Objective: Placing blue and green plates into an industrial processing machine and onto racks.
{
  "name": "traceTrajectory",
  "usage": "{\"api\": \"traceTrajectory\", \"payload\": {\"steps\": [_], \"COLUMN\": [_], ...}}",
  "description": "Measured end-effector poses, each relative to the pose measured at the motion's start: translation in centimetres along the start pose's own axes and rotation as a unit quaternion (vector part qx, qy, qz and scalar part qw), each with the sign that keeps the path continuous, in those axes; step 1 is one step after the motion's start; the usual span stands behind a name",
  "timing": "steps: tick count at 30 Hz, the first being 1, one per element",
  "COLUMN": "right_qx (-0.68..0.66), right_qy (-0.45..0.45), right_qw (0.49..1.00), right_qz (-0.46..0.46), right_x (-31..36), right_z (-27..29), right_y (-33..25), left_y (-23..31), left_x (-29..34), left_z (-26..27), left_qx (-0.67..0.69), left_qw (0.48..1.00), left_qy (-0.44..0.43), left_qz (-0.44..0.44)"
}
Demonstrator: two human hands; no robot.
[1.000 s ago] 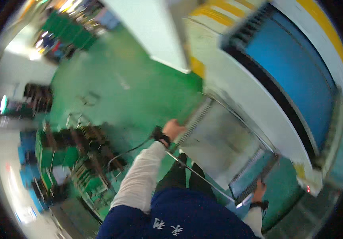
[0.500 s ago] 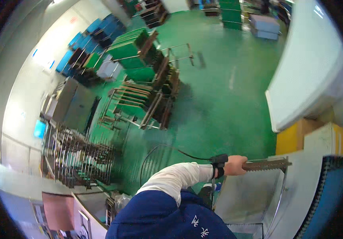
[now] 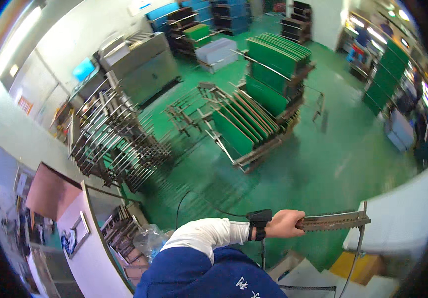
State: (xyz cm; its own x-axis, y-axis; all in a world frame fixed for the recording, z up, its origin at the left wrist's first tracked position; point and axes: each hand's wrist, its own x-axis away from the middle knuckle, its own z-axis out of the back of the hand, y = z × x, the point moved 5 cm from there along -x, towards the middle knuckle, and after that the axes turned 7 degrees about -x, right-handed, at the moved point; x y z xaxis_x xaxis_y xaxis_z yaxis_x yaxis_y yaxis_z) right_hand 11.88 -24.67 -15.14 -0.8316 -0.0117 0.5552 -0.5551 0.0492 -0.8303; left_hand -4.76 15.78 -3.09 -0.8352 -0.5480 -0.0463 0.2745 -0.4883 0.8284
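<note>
My left hand [image 3: 284, 224] is closed around the near end of a brown notched metal bar [image 3: 333, 222]. The bar is the top of a rack frame, and a thin side rod [image 3: 357, 260] hangs down from its far end. Another rod [image 3: 263, 254] drops below my wrist. My left arm reaches across to the right in a white sleeve [image 3: 201, 236], with a black strapped device [image 3: 259, 221] and a cable at the wrist. My right hand is out of the picture.
Ahead stands a rack of upright green boards [image 3: 244, 121] on the green floor. Left of it are stacked metal racks [image 3: 117, 139] and a grey machine cabinet [image 3: 147, 64]. A pink-topped bench [image 3: 87, 248] is at lower left; a white panel [image 3: 398, 218] and yellow box [image 3: 355, 265] lie right.
My view has swung left, so the board rack and metal racks sit further right. My left hand keeps its grip on the notched bar, which has come along with me, away from the white panel.
</note>
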Motion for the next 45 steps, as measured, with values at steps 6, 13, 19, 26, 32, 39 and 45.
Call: {"api": "traceTrajectory", "payload": {"steps": [6, 13, 19, 26, 32, 39, 45], "right_qx": [0.039, 0.071, 0.241, 0.050, -0.039, -0.055, -0.049], "right_qy": [-0.140, -0.325, -0.480, -0.609, -0.725, -0.834, -0.867], "right_qw": [0.989, 0.942, 0.819, 0.787, 0.687, 0.543, 0.491], "right_qz": [0.019, 0.047, 0.200, 0.079, -0.026, -0.084, -0.072], "right_x": [1.0, 2.7, 10.1, 25.4, 40.3, 58.0, 73.0], "right_z": [-17.4, -35.9, -53.3, -71.2, -85.0, -94.6, -98.9], "right_y": [-2.1, -3.8, -4.3, -1.8, -0.7, 2.1, 6.1], "left_y": [-7.5, -15.2, -13.2, -9.2, -5.7, -4.6, -9.4], "left_x": [4.0, 13.6, 26.1, 35.3, 40.5, 44.4, 49.3], "left_z": [13.9, 30.8, 40.5, 47.7, 54.7, 62.4, 72.3], "left_qx": [-0.033, -0.008, -0.011, -0.028, -0.086, -0.144, -0.125], "left_qw": [0.981, 0.887, 0.781, 0.660, 0.542, 0.483, 0.483], "left_qy": [0.175, 0.397, 0.569, 0.708, 0.815, 0.852, 0.855], "left_qz": [0.083, 0.237, 0.256, 0.249, 0.187, 0.141, 0.140]}}
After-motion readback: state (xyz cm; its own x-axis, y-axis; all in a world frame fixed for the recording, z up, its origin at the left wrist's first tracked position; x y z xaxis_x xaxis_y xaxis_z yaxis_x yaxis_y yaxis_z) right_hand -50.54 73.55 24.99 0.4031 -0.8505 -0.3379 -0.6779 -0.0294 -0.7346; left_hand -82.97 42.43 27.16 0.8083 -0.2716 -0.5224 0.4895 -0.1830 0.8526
